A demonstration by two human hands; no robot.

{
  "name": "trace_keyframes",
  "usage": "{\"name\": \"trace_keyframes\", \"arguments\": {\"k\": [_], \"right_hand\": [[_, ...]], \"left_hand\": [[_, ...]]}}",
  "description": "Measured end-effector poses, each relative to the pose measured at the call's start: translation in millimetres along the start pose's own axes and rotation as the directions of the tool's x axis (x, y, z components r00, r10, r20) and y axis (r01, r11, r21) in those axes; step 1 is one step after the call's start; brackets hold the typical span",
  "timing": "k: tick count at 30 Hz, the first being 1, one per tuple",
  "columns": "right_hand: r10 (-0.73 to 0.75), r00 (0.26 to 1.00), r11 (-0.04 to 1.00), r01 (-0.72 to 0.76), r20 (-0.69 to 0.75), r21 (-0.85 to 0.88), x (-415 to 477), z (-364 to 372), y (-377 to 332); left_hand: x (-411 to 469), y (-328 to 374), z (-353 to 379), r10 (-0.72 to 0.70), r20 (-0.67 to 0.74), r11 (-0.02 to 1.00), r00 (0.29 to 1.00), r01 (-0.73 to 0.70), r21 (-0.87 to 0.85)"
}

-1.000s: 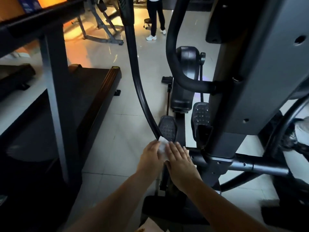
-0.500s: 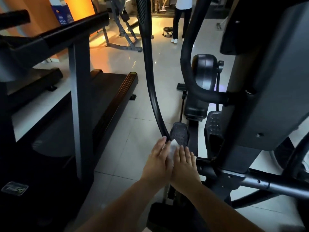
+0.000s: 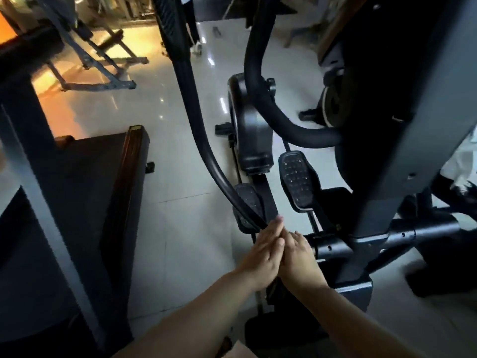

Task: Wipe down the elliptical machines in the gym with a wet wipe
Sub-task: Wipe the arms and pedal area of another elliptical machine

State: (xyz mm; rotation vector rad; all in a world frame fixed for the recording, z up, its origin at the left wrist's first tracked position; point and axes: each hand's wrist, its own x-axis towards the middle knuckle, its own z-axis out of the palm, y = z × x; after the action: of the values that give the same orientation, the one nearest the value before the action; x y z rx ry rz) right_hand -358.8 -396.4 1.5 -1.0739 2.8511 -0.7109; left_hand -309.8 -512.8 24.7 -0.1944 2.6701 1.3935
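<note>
1. Elliptical machine (image 3: pixel 402 125): dark grey column fills 1 to 3 o'clock. Its black curved swing arm (image 3: pixel 198 140) drops from 12 o'clock to centre, with a studded pedal (image 3: pixel 296 179) just right of it.
2. Left hand (image 3: pixel 263 251) and right hand (image 3: pixel 296 257), low centre toward 6 o'clock: palms facing, fingers straight, pressed flat against the arm's lower end.
3. Cannot tell whether anything lies between the palms.

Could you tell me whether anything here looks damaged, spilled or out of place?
Nothing stands out. The elliptical looks intact, the floor shows no spill, and the left hand and right hand meet at its bar.
</note>
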Motion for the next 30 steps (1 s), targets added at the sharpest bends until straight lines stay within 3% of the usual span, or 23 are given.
{"name": "trace_keyframes", "arguments": {"k": [4, 7, 9, 11, 13, 16, 19, 22, 25, 27, 30], "right_hand": [[0.098, 0.994, 0.995, -0.098, -0.043, 0.008, -1.4, 4.2, -2.9], [0.299, 0.949, 0.945, -0.28, -0.098, 0.167, -4.5, 3.6, -10.9], [0.406, 0.903, 0.901, -0.369, -0.139, 0.228, -7.1, 4.9, -17.9], [0.44, 0.886, 0.883, -0.397, -0.148, 0.25, -9.3, 6.0, -23.5], [0.461, 0.872, 0.872, -0.411, -0.164, 0.267, -10.4, 5.7, -28.2], [0.456, 0.869, 0.883, -0.414, -0.193, 0.224, -13.3, 7.1, -35.6], [0.436, 0.881, 0.9, -0.424, -0.182, 0.099, -13.5, 9.9, -44.0], [0.462, 0.872, 0.884, -0.467, -0.163, 0.009, -9.2, 11.6, -50.7], [0.45, 0.883, 0.888, -0.459, -0.135, -0.038, -7.3, 16.1, -51.4], [0.44, 0.891, 0.891, -0.449, -0.114, -0.065, -6.7, 17.4, -51.2], [0.447, 0.89, 0.885, -0.455, -0.092, -0.102, -3.3, 14.5, -52.7]], "left_hand": [[9.7, -8.7, 0.4, 0.124, -0.104, 0.987, 0.987, -0.111, 0.12], [-4.3, -37.0, 0.2, 0.312, -0.252, 0.949, 0.916, -0.291, 0.119], [-11.2, -53.4, -4.7, 0.335, -0.143, 0.942, 0.931, -0.327, 0.073], [-8.5, -54.9, -11.9, 0.312, 0.03, 0.948, 0.95, -0.313, 0.055], [0.2, -51.5, -21.0, 0.308, 0.097, 0.947, 0.947, -0.314, 0.064], [10.1, -57.7, -35.5, 0.378, 0.147, 0.87, 0.914, -0.405, 0.282], [20.0, -71.2, -50.2, 0.313, 0.062, 0.815, 0.948, -0.302, 0.494], [28.3, -69.5, -57.2, 0.194, -0.041, 0.858, 0.98, -0.149, 0.491], [25.0, -64.3, -49.6, 0.303, 0.132, 0.861, 0.944, -0.33, 0.387], [20.5, -68.6, -47.4, 0.396, 0.222, 0.808, 0.891, -0.453, 0.377], [24.7, -83.5, -57.9, 0.447, 0.168, 0.732, 0.879, -0.467, 0.496]]}}
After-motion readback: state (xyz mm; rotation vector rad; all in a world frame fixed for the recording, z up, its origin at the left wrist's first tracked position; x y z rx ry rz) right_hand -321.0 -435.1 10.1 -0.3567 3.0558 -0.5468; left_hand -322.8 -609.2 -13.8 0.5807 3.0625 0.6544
